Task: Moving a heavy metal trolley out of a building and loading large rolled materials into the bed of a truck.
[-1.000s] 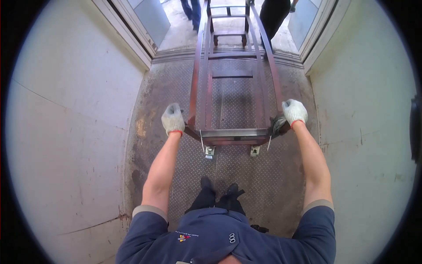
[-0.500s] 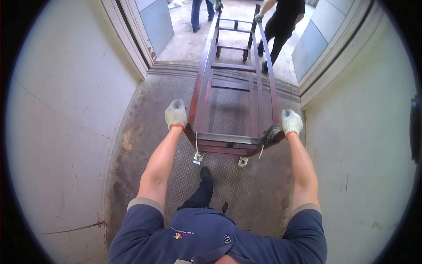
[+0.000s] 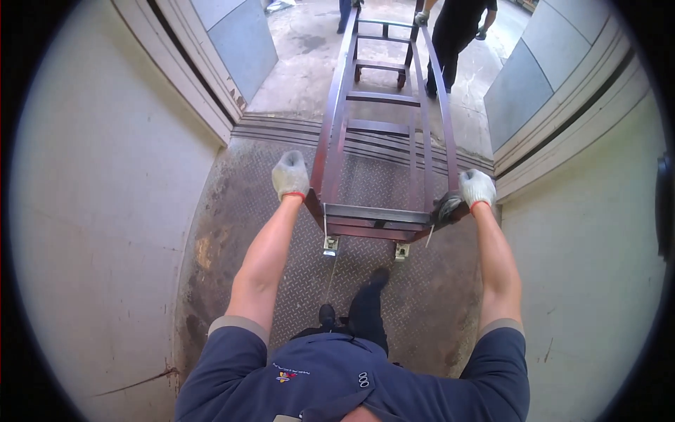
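Note:
A long, dark red metal frame cart stretches away from me through a doorway. My left hand, in a white knit glove with a red cuff, is closed at its near left corner. At the near right corner my right hand, gloved the same way, is closed too. The fingers' grip on the metal is partly hidden. A dark bundled piece sits on the frame beside my right hand. Two pale metal caster brackets show under the near end, and reddish wheels stand under the far part.
Pale walls flank me closely on both sides. Underfoot lies a worn tread-plate floor, with a grooved metal sill at the doorway. Beyond, a person in black holds the cart's far right side; another person's leg shows farther left.
The cart has moved forward, farther out over the sill, with both my hands at its near corners. My feet have stepped, and the people ahead have moved farther off.

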Tool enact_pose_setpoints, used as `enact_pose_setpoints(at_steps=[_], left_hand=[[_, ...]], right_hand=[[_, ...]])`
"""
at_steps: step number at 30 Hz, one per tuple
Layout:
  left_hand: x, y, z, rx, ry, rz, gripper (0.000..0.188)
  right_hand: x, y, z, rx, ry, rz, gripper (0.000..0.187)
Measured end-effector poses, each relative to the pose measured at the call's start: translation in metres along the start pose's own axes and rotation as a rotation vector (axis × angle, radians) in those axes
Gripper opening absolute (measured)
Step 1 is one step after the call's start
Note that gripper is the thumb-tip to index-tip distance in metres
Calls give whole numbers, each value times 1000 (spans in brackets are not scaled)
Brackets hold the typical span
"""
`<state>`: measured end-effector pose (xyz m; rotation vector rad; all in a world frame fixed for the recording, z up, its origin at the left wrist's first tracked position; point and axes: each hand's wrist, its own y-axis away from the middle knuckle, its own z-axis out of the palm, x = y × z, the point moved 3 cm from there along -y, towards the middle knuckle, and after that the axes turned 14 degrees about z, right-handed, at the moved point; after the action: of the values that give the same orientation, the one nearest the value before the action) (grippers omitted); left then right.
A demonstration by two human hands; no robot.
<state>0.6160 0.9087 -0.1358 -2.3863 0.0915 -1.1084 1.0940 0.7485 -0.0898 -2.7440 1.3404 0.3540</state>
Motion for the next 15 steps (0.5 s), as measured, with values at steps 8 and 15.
enact_pose_setpoints(at_steps=[8, 15], left_hand=[[5, -188, 93, -13, -109, -107, 42], [16, -359, 184, -16, -188, -46, 44]], right_hand=[[-125, -145, -21, -73, -39, -2, 43], [-233, -293, -35, -63, -120, -27, 45]])
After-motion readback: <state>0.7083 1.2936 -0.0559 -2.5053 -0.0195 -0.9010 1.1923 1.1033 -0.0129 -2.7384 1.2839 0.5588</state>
